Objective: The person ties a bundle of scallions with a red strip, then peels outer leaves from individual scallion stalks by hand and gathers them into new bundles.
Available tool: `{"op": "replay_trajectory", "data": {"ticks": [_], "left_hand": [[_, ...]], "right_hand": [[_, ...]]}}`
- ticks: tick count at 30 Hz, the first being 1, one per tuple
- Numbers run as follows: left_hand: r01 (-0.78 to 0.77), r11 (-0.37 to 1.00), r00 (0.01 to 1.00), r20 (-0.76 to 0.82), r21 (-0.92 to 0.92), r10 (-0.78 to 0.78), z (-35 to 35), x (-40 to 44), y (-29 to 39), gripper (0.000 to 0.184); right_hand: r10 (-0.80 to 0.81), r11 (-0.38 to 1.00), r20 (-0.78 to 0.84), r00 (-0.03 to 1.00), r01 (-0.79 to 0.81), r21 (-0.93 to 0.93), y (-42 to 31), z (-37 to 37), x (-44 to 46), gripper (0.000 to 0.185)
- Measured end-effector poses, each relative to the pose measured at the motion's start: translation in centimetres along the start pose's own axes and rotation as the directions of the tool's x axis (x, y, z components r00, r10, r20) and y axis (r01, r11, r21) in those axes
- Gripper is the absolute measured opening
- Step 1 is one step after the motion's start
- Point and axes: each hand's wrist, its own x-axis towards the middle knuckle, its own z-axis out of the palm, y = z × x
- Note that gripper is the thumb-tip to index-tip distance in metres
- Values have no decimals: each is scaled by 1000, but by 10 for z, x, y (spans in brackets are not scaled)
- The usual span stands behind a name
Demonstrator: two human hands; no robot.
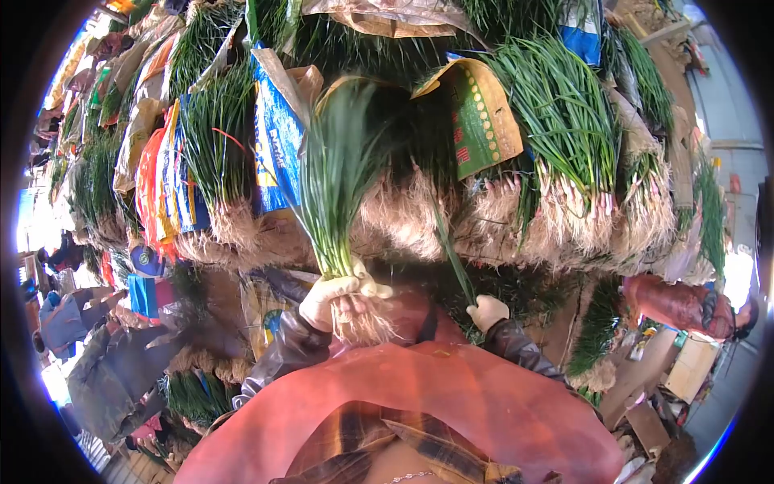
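Observation:
My left hand (pixel 337 305), in a pale glove, is wrapped round the lower stems of a bunch of spring onions (pixel 330 189). Their green leaves fan upward, blurred at the top, and the pale roots hang below my fingers. Off to the right, my right hand (pixel 488 312), also gloved, is closed on the end of a few thin green leaves (pixel 457 262) that slant up and left. Beyond both hands, rooted bunches of spring onions (pixel 576 129) are stacked in a long row, roots toward me.
Printed sacks, one blue (pixel 274 121) and one green and tan (pixel 484 121), lie among the stacked bunches. Loose greens (pixel 524 298) lie beyond my right hand. A person in a red garment (pixel 669 305) is at right; another in dark clothing (pixel 121 379) is at left.

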Motion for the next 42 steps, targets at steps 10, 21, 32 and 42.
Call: {"op": "replay_trajectory", "data": {"ticks": [10,21,32,42], "left_hand": [[-33,989,997,-68,-142,23,11,19,-8,23],[104,995,937,-336,-5,-99,1,58,-1,18],[-2,960,992,-123,-280,-34,2,43,-3,21],[120,820,986,166,-559,-30,-13,43,-16,35]], "right_hand": [[-101,990,-704,703,138,-4,-183,-170,135,51],[-634,738,-594,494,616,-276,-169,-112,7,7],[-454,-244,87,887,-217,945,-211,-140,48,25],[-593,-558,-186,784,-233,797,-199,-107,78,27]]}}
